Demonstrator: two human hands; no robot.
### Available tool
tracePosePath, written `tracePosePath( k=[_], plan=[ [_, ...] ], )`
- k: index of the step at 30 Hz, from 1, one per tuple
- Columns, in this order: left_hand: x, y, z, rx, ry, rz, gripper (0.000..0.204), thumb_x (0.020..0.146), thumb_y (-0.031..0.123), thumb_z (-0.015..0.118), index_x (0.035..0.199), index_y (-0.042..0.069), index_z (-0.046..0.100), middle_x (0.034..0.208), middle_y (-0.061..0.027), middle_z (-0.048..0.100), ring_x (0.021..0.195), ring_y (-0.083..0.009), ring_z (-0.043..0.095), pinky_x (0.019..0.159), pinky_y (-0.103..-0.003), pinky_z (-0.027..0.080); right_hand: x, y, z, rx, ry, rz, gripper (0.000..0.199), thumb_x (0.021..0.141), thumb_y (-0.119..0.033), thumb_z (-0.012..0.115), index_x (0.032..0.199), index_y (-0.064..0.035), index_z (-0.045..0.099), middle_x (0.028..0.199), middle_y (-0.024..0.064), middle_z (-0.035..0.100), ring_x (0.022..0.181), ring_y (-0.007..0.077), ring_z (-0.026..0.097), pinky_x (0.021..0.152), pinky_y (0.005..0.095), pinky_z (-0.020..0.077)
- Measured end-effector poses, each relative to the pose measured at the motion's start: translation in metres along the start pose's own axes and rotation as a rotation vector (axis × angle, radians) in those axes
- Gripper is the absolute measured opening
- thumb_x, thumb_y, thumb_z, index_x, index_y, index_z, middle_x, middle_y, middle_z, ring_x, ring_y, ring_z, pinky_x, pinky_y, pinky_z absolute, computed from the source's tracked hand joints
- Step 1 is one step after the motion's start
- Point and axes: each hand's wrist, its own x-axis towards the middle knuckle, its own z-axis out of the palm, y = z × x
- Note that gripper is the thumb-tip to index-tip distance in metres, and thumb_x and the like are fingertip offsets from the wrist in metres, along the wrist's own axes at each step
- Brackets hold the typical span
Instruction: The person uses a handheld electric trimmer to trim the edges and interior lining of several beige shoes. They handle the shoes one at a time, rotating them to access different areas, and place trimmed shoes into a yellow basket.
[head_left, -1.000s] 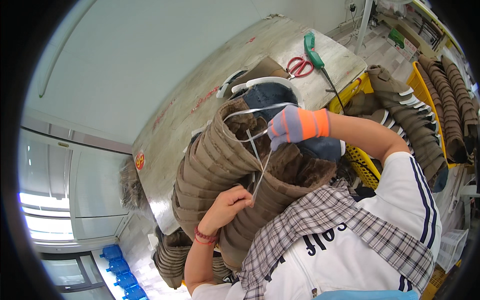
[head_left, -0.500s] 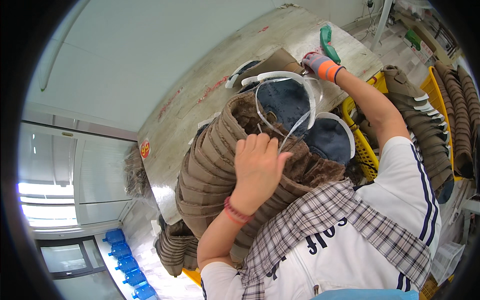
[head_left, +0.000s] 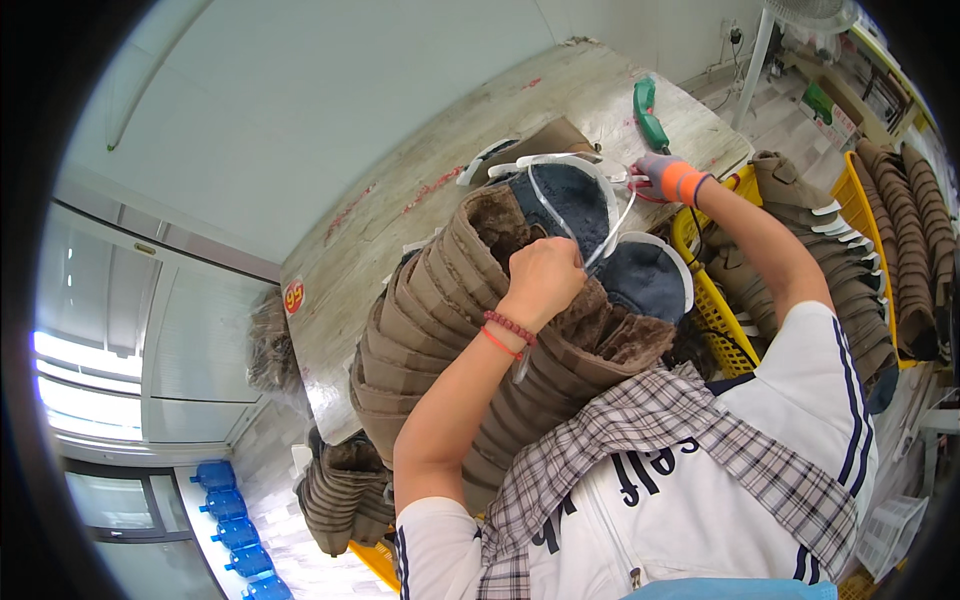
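My left hand [head_left: 548, 275], bare with red bracelets at the wrist, is closed on a clear white plastic strap [head_left: 556, 212]. The strap crosses the dark blue, white-rimmed end of a brown boot upper [head_left: 575, 200]. Several fleece-lined boot uppers [head_left: 425, 290] nest in two long stacks against my body, at the table's edge. My right hand [head_left: 660, 176] wears a grey and orange glove, its fingers closed beyond the white rims. White strip and a thin red loop show by its fingertips; exactly what it grips is unclear. Another upper [head_left: 555, 140] lies behind the stacks.
A green curved hand tool [head_left: 648, 115] lies on the worn table [head_left: 350, 240] behind my right hand. At the right stand yellow baskets [head_left: 735, 345] with more nested uppers [head_left: 835, 260]. Blue water bottles [head_left: 235, 530] line the floor at lower left. A fan [head_left: 815, 12] is at upper right.
My left hand has moved right and away from me, drawing closer to the blue ends with the strap. My right hand has shifted right and nearer to me.
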Motion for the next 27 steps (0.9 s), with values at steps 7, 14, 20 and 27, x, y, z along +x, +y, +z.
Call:
tracePosePath(
  k=[7, 14, 20, 27],
  plan=[
    [0.009, 0.0, 0.01, -0.032, -0.072, 0.077, 0.024, 0.066, 0.024, 0.073, 0.073, 0.004, 0.062, 0.075, -0.0143, 0.063, 0.08, -0.0317, 0.062, 0.067, -0.04, 0.048, -0.069, 0.064, -0.002, 0.36, 0.108, 0.453, 0.035, 0.082, -0.029, 0.063, 0.101, 0.0005, 0.058, 0.091, 0.0141, 0.064, 0.079, 0.0199, 0.062, 0.065, 0.0259, 0.0481],
    [0.052, -0.024, -0.021, -0.911, -0.152, -0.069, 0.012, 0.075, 0.01, 0.063, 0.067, 0.002, 0.062, 0.057, -0.0058, 0.06, 0.05, -0.0124, 0.055, 0.049, -0.028, 0.042, -0.154, -0.075, -0.094, 0.965, -0.027, 0.44, 0.027, 0.087, -0.024, 0.057, 0.102, -0.0028, 0.055, 0.078, 0.0042, 0.059, 0.061, 0.0101, 0.056, 0.052, 0.0227, 0.043],
    [0.067, -0.008, -0.101, -1.232, -0.004, -0.062, 0.021, 0.087, 0.018, 0.055, 0.08, 0.0, 0.063, 0.059, -0.0042, 0.057, 0.036, -0.005, 0.038, 0.032, -0.02, 0.023, -0.182, -0.127, -0.063, 1.249, -0.244, 0.335, 0.037, 0.082, -0.02, 0.063, 0.111, -0.0003, 0.051, 0.095, 0.0, 0.054, 0.077, 0.0066, 0.052, 0.065, 0.0182, 0.0426],
    [0.066, 0.017, -0.145, -1.194, 0.109, 0.081, 0.027, 0.091, 0.021, 0.052, 0.088, -0.003, 0.064, 0.058, -0.0009, 0.054, 0.041, -0.0045, 0.045, 0.036, -0.018, 0.031, -0.151, -0.179, -0.08, 0.759, -0.263, -0.02, 0.061, 0.069, -0.048, 0.074, 0.099, 0.0007, 0.053, 0.074, 0.0081, 0.055, 0.069, 0.0135, 0.051, 0.065, 0.029, 0.0428]
  ],
)
